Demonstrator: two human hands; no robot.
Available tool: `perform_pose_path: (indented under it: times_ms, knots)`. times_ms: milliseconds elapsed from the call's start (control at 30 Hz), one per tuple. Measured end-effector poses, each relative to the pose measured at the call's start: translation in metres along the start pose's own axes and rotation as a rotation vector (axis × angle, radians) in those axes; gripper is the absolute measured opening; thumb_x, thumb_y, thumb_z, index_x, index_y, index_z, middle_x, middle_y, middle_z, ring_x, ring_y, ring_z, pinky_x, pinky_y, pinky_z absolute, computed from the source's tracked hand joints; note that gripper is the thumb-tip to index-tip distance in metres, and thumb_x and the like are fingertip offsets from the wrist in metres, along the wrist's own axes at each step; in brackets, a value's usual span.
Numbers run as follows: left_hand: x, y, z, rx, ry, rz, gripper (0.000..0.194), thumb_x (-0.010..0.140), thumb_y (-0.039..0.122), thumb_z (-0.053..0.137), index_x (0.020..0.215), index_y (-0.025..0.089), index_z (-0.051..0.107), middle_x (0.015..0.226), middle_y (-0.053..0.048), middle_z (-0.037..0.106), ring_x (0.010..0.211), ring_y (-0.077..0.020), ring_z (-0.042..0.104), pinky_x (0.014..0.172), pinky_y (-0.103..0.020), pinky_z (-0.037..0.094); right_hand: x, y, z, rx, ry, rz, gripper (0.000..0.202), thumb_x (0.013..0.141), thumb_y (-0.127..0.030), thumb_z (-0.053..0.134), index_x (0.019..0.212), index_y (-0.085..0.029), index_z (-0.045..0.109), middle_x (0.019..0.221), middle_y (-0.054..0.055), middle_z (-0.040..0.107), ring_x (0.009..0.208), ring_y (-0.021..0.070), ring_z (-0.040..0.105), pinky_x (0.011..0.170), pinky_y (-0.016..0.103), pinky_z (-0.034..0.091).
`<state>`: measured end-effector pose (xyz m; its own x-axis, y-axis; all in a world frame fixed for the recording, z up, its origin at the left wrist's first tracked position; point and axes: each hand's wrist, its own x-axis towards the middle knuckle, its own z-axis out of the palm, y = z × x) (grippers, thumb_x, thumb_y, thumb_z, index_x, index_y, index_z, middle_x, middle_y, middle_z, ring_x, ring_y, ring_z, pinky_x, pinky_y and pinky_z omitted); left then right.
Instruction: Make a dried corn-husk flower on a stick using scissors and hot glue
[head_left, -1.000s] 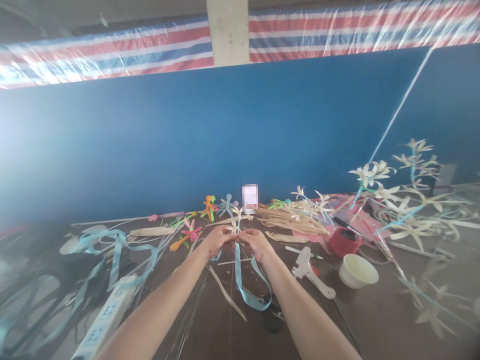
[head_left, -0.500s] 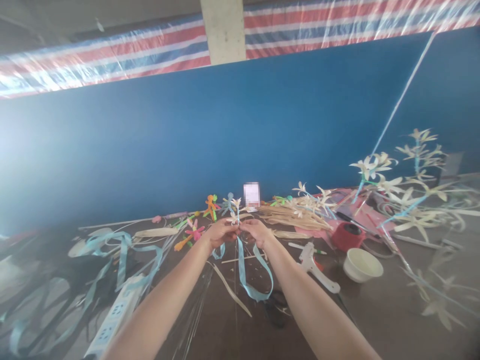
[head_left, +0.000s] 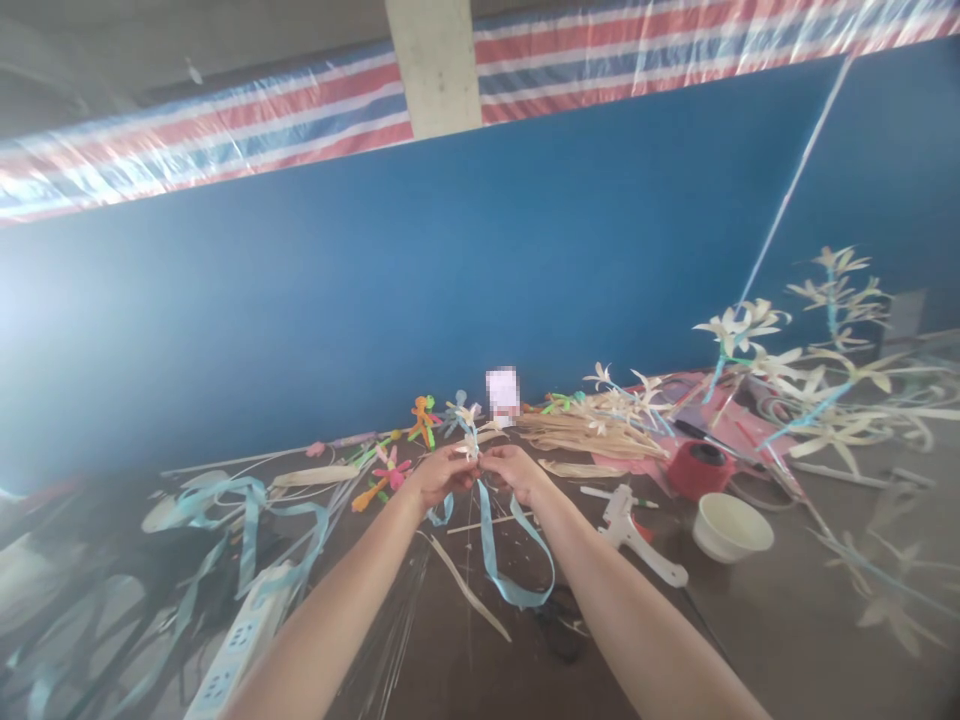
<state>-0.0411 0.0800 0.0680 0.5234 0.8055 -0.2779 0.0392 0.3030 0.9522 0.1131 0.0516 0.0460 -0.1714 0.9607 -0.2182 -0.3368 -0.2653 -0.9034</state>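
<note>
My left hand (head_left: 444, 474) and my right hand (head_left: 513, 472) meet fingertip to fingertip over the middle of the table. Between them stands a small flower stem (head_left: 470, 438) with cream petals and a light blue wrapped stalk, pinched by the left fingers. A light blue ribbon (head_left: 491, 560) hangs in a loop from the right fingers, and a shorter end curls beneath the left hand. Both hands are closed; the exact grip point is hidden by the fingers. A pale flat strip (head_left: 469, 590) and a thin stick (head_left: 487, 521) lie below.
A white glue gun (head_left: 628, 530), a white bowl (head_left: 732, 528) and a red tape roll (head_left: 699, 470) lie to the right, near finished cream flowers (head_left: 739, 330). A power strip (head_left: 244, 640) and loose blue ribbon (head_left: 251, 530) are left. Dark scissors (head_left: 564, 625) lie front right of centre.
The view has shifted and tilted slightly. Both hands keep their pinch; the flower stem leans a little more to the left, and the ribbon loop hangs much as before.
</note>
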Motion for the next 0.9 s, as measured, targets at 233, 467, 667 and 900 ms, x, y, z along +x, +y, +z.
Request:
perform_pose_path:
  times_ms: [233, 467, 667, 900]
  knots:
    - [0.003, -0.002, 0.004, -0.022, 0.011, -0.027, 0.029, 0.068, 0.028, 0.065, 0.092, 0.013, 0.059, 0.06, -0.001, 0.062, 0.043, -0.007, 0.055, 0.042, -0.017, 0.039, -0.001, 0.0, -0.004, 0.081, -0.088, 0.02, 0.02, 0.06, -0.028, 0.068, 0.069, -0.013, 0.058, 0.049, -0.004, 0.054, 0.031, 0.0015, 0.027, 0.033, 0.017, 0.012]
    - [0.007, -0.002, 0.002, 0.04, 0.039, -0.016, 0.028, 0.066, 0.028, 0.066, 0.09, 0.014, 0.059, 0.06, -0.002, 0.063, 0.044, -0.0098, 0.058, 0.04, -0.017, 0.039, 0.003, 0.001, -0.01, 0.043, -0.115, 0.036, 0.02, 0.06, -0.029, 0.068, 0.065, -0.014, 0.057, 0.049, -0.003, 0.055, 0.031, 0.0014, 0.028, 0.033, 0.017, 0.013]
    - [0.009, 0.001, 0.006, 0.145, 0.094, 0.05, 0.028, 0.067, 0.03, 0.064, 0.09, 0.015, 0.059, 0.055, 0.0, 0.062, 0.046, -0.0116, 0.059, 0.043, -0.018, 0.04, 0.011, 0.001, -0.01, -0.074, 0.009, 0.001, 0.022, 0.057, -0.031, 0.068, 0.058, -0.016, 0.052, 0.039, -0.006, 0.047, 0.03, 0.0029, 0.027, 0.032, 0.018, 0.013]
    - [0.007, 0.006, 0.017, 0.274, 0.165, 0.11, 0.024, 0.069, 0.03, 0.06, 0.087, 0.015, 0.058, 0.056, -0.002, 0.065, 0.051, -0.0164, 0.063, 0.046, -0.022, 0.043, 0.009, 0.002, -0.007, -0.226, 0.157, -0.145, 0.024, 0.058, -0.035, 0.064, 0.057, -0.014, 0.054, 0.034, -0.009, 0.036, 0.032, 0.0041, 0.027, 0.035, 0.019, 0.018]
